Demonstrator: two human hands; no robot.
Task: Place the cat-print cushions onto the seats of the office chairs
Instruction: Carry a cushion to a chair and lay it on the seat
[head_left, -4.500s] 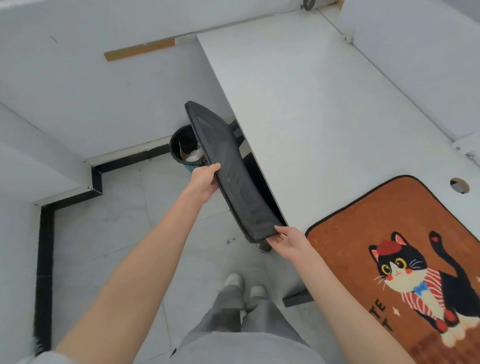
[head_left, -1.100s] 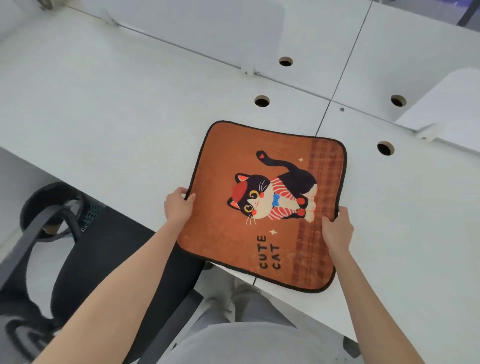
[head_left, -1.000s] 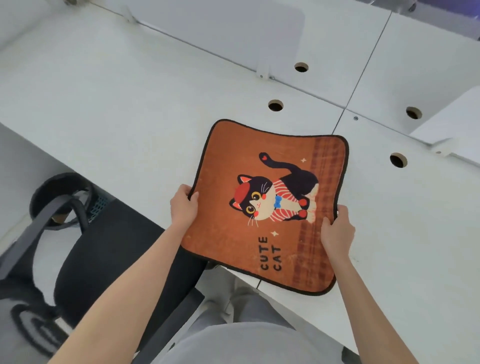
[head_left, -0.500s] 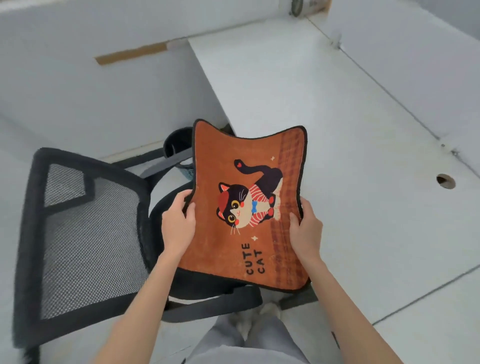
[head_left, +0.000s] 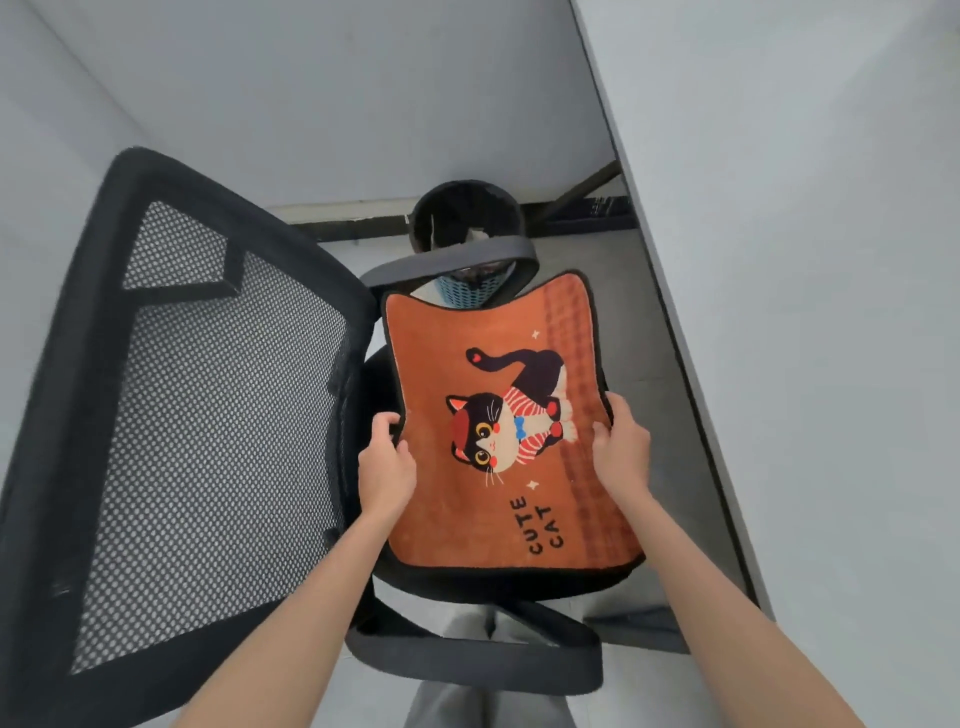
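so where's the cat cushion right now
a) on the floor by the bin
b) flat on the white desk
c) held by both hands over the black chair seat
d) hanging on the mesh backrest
c: the left hand and right hand each grip a side edge of the cat-print cushion, which is above the black chair seat, beside the mesh backrest.

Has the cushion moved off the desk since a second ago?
Yes. The cushion has left the desk and now sits over the chair seat, left of the desk edge, both hands gripping its sides.
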